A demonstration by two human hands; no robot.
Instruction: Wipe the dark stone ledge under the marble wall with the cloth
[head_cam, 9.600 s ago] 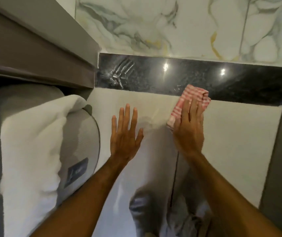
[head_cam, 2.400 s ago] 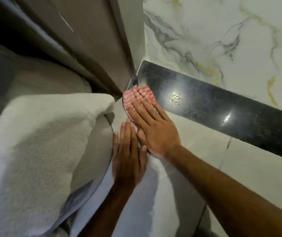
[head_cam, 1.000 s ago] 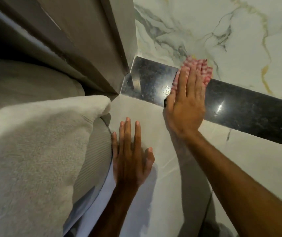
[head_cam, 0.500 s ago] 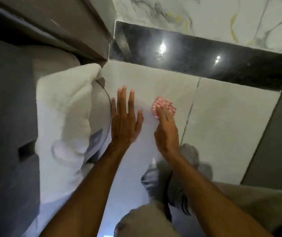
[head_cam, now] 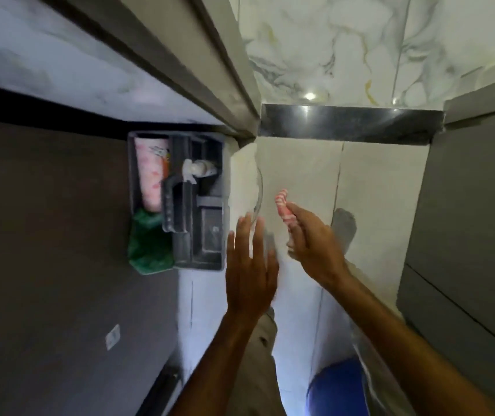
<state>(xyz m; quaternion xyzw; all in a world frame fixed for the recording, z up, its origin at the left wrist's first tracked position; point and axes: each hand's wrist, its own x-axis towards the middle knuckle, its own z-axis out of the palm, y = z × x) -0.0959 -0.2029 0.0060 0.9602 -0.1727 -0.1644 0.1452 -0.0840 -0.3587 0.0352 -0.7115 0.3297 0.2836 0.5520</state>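
The dark stone ledge (head_cam: 348, 123) runs as a glossy black strip under the white veined marble wall (head_cam: 330, 49), far from both hands. My right hand (head_cam: 311, 238) is in mid air over the pale tiles, shut on the folded red-and-white checked cloth (head_cam: 282, 208), which sticks out past my fingers. My left hand (head_cam: 250, 265) is flat and empty with fingers apart, just left of the right hand. Neither hand touches the ledge.
A grey caddy (head_cam: 180, 199) at left holds a pink patterned bottle (head_cam: 150, 175), a white spray bottle (head_cam: 198, 169) and a green cloth (head_cam: 148, 247). A white towel (head_cam: 243, 178) hangs beside it. Grey panels (head_cam: 465, 220) close the right side. A blue object (head_cam: 336, 385) sits low.
The view has pulled back and the caddy has come into sight. My right hand has lifted the cloth off the pale tile; a second ago it pressed the cloth on the ledge.
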